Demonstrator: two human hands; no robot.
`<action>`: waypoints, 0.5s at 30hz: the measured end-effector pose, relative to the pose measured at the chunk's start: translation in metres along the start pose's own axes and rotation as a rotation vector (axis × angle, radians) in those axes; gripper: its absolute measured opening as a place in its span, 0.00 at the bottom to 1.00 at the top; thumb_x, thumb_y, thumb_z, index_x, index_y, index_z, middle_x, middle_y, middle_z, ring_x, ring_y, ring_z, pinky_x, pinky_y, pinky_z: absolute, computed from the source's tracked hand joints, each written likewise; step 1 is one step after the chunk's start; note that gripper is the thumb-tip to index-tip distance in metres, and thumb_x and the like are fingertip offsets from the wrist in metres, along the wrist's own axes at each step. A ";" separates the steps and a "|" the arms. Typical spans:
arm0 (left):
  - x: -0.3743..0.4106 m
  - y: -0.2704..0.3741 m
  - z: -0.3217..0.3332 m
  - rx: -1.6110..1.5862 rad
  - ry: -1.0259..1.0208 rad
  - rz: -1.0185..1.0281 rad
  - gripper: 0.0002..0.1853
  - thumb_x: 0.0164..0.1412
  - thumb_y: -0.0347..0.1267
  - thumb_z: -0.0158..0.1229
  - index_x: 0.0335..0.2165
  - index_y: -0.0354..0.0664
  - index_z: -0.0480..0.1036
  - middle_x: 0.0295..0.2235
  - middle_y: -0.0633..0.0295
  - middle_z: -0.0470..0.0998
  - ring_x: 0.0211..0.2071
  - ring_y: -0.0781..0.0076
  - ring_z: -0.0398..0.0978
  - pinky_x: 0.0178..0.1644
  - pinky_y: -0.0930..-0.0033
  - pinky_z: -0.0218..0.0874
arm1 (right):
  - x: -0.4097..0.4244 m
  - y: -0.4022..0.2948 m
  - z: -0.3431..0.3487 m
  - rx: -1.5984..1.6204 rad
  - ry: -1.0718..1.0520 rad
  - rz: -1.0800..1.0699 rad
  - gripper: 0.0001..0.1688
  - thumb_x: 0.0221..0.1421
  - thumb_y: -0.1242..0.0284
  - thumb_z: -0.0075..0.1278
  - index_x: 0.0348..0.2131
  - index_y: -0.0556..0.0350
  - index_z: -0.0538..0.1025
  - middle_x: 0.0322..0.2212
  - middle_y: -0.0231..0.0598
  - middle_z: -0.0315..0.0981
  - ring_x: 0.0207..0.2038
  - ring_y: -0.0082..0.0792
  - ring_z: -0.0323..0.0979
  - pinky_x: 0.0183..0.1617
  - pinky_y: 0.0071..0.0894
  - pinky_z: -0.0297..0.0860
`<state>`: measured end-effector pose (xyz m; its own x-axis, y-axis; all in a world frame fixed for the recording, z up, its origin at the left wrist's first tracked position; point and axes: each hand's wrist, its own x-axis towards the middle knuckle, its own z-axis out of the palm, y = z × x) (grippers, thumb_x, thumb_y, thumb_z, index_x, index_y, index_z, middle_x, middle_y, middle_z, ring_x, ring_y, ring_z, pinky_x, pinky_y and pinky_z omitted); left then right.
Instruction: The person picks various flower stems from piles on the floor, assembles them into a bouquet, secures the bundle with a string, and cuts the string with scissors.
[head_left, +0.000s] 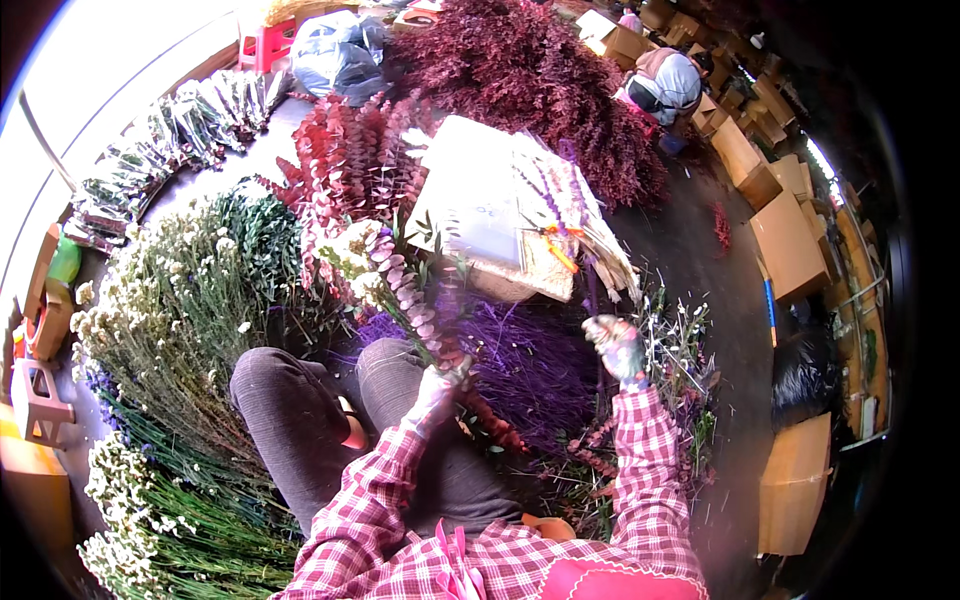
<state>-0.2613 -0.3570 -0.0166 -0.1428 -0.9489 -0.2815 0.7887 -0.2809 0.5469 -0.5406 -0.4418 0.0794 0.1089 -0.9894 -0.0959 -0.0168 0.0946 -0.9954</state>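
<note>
My left hand (442, 386), in a pale work glove, is closed around a mixed bunch just above my right knee. The bunch has pinkish-red eucalyptus stems (409, 289), cream-white flower heads (352, 255) and thin green leaves. Its reddish lower end (495, 424) sticks out below my fist. Off to the right, my gloved right hand (619, 349) is closed on a slender purple dried stem (591, 289) that rises from it. Between my hands lies a heap of purple dried stalks (525, 367).
Beyond my hands, a pale block (469, 161) bears dried stems and an orange-handled tool (561, 255). White-flowered bundles (172, 277) lie left, red eucalyptus (337, 157) and a burgundy heap (517, 82) ahead. Stem scraps (679, 352) and cardboard boxes (791, 244) are right; a person (667, 82) bends farther off.
</note>
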 end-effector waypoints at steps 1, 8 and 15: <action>-0.002 0.003 0.005 -0.019 0.038 0.020 0.05 0.49 0.28 0.51 0.28 0.39 0.66 0.20 0.69 0.66 0.18 0.81 0.62 0.27 0.75 0.61 | -0.005 0.000 0.018 0.151 -0.098 0.083 0.07 0.47 0.74 0.46 0.28 0.60 0.71 0.22 0.32 0.70 0.21 0.15 0.64 0.19 0.09 0.56; 0.003 -0.004 -0.008 0.127 -0.008 0.053 0.08 0.49 0.28 0.50 0.32 0.43 0.63 0.28 0.72 0.64 0.27 0.81 0.63 0.37 0.69 0.61 | -0.040 0.002 0.096 -0.351 -0.260 0.014 0.09 0.50 0.70 0.42 0.25 0.56 0.72 0.18 0.25 0.67 0.21 0.14 0.62 0.22 0.13 0.57; 0.003 -0.003 -0.004 0.153 0.008 0.085 0.05 0.48 0.31 0.53 0.23 0.42 0.65 0.17 0.73 0.64 0.17 0.83 0.60 0.25 0.79 0.56 | -0.054 0.005 0.121 -0.194 -0.412 0.094 0.09 0.50 0.72 0.42 0.28 0.60 0.70 0.23 0.30 0.67 0.25 0.16 0.63 0.28 0.14 0.60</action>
<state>-0.2615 -0.3582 -0.0217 -0.0741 -0.9691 -0.2354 0.6974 -0.2191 0.6824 -0.4263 -0.3745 0.0792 0.4832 -0.8475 -0.2196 -0.2268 0.1211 -0.9664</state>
